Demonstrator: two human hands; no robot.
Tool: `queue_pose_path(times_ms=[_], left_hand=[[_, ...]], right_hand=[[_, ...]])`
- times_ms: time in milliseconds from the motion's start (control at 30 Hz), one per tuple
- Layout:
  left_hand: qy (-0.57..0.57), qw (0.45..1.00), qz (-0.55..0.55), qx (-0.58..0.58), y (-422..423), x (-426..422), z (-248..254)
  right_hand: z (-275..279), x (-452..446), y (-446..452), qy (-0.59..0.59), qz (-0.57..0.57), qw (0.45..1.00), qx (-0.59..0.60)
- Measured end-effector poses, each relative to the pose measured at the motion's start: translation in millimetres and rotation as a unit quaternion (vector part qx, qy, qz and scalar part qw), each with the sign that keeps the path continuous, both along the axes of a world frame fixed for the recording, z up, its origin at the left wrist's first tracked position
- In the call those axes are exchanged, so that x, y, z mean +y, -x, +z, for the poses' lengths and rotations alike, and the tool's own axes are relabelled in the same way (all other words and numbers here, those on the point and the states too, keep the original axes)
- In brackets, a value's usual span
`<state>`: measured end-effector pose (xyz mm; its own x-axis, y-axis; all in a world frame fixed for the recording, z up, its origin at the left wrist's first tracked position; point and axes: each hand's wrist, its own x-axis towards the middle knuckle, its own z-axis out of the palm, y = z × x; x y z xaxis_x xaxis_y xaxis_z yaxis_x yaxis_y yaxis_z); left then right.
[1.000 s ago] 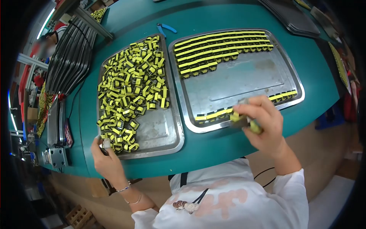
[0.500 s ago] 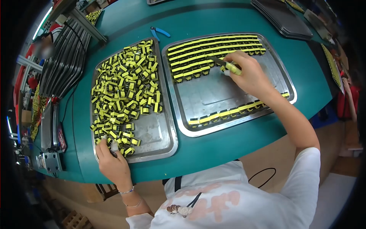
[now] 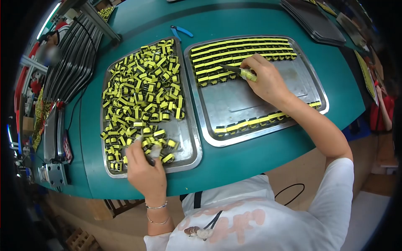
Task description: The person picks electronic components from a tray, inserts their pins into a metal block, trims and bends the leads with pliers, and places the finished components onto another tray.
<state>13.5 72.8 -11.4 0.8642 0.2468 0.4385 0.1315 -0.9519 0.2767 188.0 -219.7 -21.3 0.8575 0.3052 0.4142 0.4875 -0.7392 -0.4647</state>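
My left hand [image 3: 146,169] is in the lower part of the left metal tray [image 3: 193,154], among a loose heap of small black parts with yellow tape [image 3: 142,79]. White covers show on its fingertips, and something dark sits between thumb and fingers, too hidden to name. In my right hand [image 3: 268,79] is a dark pointed tool with a yellow handle [image 3: 248,75], fingers closed round it. Its tip touches or hovers just over the lower rows of black-and-yellow parts [image 3: 234,54] in the right metal tray [image 3: 205,129]. Another row [image 3: 259,121] lines that tray's near side.
Blue-handled cutters [image 3: 182,32] lie on the green table [image 3: 226,163] behind the trays. Stacked dark trays [image 3: 312,23] stand at the back right, and more dark trays [image 3: 73,67] at the left. Other people are at both sides.
My left hand has moved right and a little up, and parts near it have shifted. The tool in my right hand has moved slightly left. Both trays appear slightly shifted right in view.
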Motion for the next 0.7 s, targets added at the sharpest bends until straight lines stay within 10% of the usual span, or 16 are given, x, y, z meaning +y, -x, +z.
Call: queue_pose_path(times_ms=[333, 700], left_hand=[[0.155, 0.975, -0.153, -0.039, 2.1, -2.2, -5.2], [0.057, 0.968, -0.240, 0.044, -21.2, -5.7, 34.2]], right_hand=[[12.7, -6.1, 7.1, 0.023, 0.000, 0.999, -0.036], [43.6, 9.6, 74.1, -0.078, 0.101, 0.992, 0.025]])
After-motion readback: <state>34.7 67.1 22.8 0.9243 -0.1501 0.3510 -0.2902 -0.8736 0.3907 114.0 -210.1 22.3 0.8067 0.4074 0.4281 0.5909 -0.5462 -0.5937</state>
